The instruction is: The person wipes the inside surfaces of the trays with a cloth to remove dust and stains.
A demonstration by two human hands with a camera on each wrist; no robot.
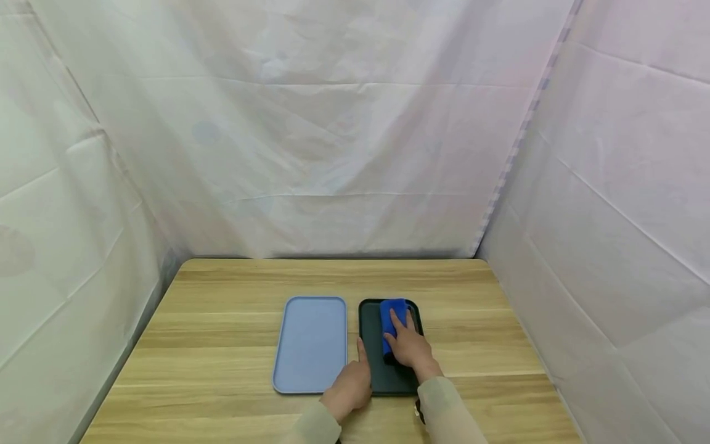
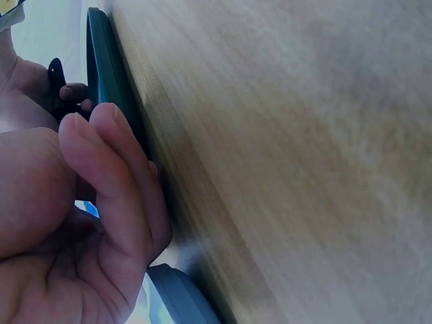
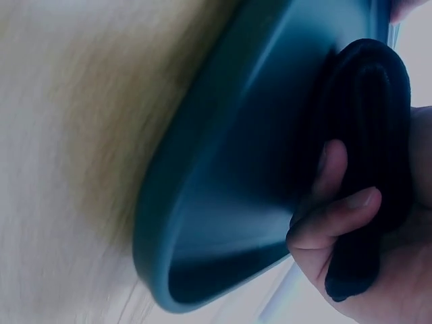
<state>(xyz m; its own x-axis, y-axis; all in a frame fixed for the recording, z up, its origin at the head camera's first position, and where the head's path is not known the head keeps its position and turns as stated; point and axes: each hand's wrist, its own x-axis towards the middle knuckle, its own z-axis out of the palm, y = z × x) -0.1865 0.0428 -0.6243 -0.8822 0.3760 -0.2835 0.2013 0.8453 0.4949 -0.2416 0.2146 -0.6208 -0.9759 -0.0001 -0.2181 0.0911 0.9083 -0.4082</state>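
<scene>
The cloth (image 1: 387, 320) is a strong royal blue, going black at its near end, and in the right wrist view it reads almost wholly black. Beneath it, the dark tray (image 1: 383, 382) is a deep bottle green that turns tealish in that same close view; the other tray (image 1: 311, 345) is a plain powder blue. Yellow-tan wood grain streaked with brown covers the table (image 1: 222, 345). Both sleeves (image 1: 449, 407) are pale cream. The back curtain (image 1: 333, 135) is greyish white with faint pastel dots, and a bluish-and-white checked strip (image 1: 517, 148) borders the lilac-tinged white right-hand curtain (image 1: 621, 185)
</scene>
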